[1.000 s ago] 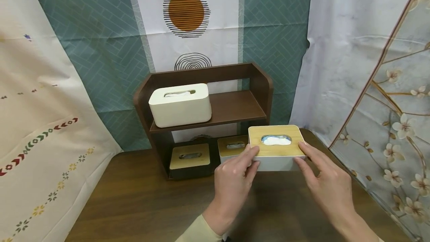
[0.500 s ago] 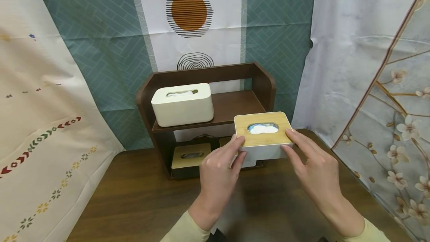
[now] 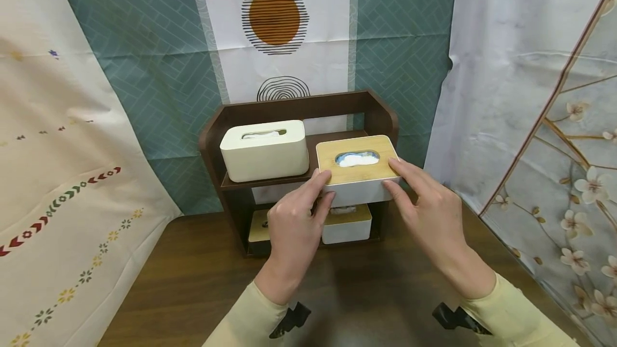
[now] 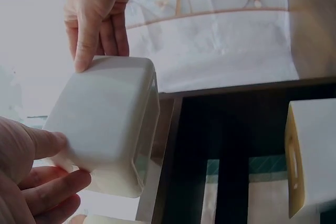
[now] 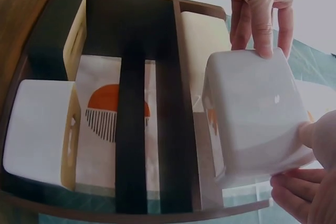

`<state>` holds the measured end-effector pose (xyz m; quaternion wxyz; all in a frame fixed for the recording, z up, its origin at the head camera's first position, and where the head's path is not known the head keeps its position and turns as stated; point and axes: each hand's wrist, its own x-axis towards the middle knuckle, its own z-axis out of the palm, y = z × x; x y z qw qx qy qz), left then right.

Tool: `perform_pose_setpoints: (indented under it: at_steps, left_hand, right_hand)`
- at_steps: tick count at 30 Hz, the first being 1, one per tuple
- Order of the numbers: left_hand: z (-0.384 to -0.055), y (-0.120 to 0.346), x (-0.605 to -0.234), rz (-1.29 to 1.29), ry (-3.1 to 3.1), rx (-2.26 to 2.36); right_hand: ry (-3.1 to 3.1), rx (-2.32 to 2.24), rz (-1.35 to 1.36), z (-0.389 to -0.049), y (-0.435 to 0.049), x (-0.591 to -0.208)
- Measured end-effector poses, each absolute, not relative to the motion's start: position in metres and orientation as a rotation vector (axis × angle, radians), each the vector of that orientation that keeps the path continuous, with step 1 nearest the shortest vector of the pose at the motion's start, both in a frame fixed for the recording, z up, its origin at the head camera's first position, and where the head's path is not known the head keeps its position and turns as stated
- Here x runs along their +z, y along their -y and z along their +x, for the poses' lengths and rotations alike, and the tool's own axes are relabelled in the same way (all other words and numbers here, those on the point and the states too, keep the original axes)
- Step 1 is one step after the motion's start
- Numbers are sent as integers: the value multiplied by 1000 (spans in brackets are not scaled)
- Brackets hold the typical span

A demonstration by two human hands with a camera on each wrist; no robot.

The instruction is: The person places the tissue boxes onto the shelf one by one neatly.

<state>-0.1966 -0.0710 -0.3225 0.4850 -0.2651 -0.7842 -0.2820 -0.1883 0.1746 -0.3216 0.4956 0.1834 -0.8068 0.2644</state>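
Note:
A white tissue box (image 3: 359, 194) with a wooden lid and tissue showing in its oval slot is held up before the right part of the shelf unit's upper board. My left hand (image 3: 296, 224) pinches its left front corner, thumb below and fingers on the lid. At the right front corner, my right hand (image 3: 431, 218) pinches it the same way. Both wrist views show the white box body (image 4: 105, 114) (image 5: 257, 108) between the two hands, close over the upper shelf.
A brown two-tier shelf unit (image 3: 383, 122) stands on the wooden table (image 3: 385, 288). On its upper tier, at left, sits a cream tissue box (image 3: 265, 159). Below are a dark wooden-lidded tissue box (image 3: 259, 233) and a white one (image 3: 347, 230). Curtains surround the table.
Both hands have carried the white tissue box up, leftward and forward, from in front of the lower tier to the upper shelf's level. The lower white box is more exposed now.

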Motion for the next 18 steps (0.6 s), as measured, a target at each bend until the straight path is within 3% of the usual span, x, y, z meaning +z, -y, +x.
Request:
perform_pose_setpoints:
  at_steps: [18]
  left_hand:
    - [-235, 75, -306, -582, 1942, -656]
  right_hand:
    - [2002, 693, 446, -235, -163, -308]
